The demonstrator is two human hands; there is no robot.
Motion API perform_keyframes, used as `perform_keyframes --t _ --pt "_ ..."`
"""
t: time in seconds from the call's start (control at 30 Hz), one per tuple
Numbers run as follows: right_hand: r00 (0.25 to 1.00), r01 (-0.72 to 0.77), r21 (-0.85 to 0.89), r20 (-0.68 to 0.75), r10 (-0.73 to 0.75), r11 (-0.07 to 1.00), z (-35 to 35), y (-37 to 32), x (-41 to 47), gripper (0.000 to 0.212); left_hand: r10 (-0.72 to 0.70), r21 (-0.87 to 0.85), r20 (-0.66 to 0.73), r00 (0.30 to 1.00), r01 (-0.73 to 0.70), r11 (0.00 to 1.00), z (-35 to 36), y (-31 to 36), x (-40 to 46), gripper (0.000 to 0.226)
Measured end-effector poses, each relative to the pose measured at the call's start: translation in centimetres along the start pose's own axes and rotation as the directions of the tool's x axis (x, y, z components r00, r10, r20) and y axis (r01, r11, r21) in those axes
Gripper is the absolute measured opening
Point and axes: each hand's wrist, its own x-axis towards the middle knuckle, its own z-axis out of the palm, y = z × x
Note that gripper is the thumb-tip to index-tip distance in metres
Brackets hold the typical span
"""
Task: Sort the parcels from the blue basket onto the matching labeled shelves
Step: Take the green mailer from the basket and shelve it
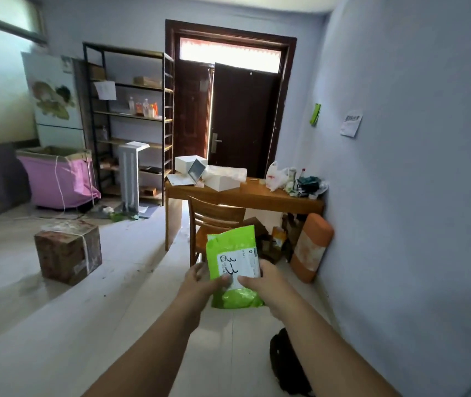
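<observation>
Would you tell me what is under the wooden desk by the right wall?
Under the wooden desk sit a wooden chair and boxes and cartons. The green parcel, held in both hands, hides part of that space.

We hold a green plastic parcel [233, 265] out in front of us, upright and leaning a little to the left, above the pale floor and in front of a wooden chair. Its white label faces us, with "3-3" handwritten on it in black, the characters lying sideways. Our left hand [200, 279] grips its left edge and our right hand [260, 277] its right edge, thumbs pressed on the label. The black metal shelves [131, 121] stand well apart, against the far wall.
</observation>
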Motion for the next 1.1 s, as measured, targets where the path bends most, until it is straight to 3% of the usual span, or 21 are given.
perform_keyframes --t 0.1,0.2,0.27,0.33,0.43,0.57,0.67,0.9,1.1 --pt "0.973 0.127 -0.28 0.223 -0.064 0.952 -3.0 -4.3 -0.2 0.034 0.168 0.136 0.201 0.965 -0.197 0.971 -0.8 3.5 0.5 0.066" --pt "0.94 0.168 -0.386 0.341 -0.029 0.907 -5.2 -8.1 -0.8 0.025 0.151 0.148 0.254 0.955 -0.193 0.97 -0.8 6.0 0.0 0.054" --pt "0.923 0.154 -0.35 0.384 -0.008 0.924 -6.3 -9.1 -0.8 0.028 0.106 0.082 0.276 0.955 -0.133 0.988 -0.6 6.6 0.1 0.055" --pt "0.955 0.09 -0.179 0.293 -0.034 0.98 -6.9 -8.9 -0.6 0.037 0.055 0.029 0.314 0.948 -0.068 0.997 0.0 7.0 0.0 0.046" --pt "0.999 0.041 0.255 -0.019 -0.038 0.966 -6.4 -7.0 -0.1 0.041 0.041 -0.072 0.203 0.978 -0.027 0.997 1.5 6.9 0.4 0.038" --pt "0.975 0.13 0.44 -0.217 -0.035 0.889 -5.2 -4.2 0.8 0.059 0.016 -0.263 0.062 0.998 0.001 0.965 3.7 6.4 1.1 0.03" --pt "0.963 0.176 0.375 -0.258 -0.08 0.91 -4.6 -3.0 0.7 0.067 -0.01 -0.376 0.044 0.999 0.026 0.926 5.1 6.2 1.6 0.025" --pt "0.958 0.182 0.142 -0.247 -0.143 0.973 -5.2 -1.2 1.0 0.082 0.005 -0.466 0.078 0.997 0.032 0.884 5.9 5.5 2.2 0.028" --pt "0.951 0.259 0.034 -0.187 -0.248 0.965 -6.2 -2.5 -1.2 0.112 -0.012 -0.529 0.136 0.991 0.083 0.845 6.4 5.4 2.0 0.031"
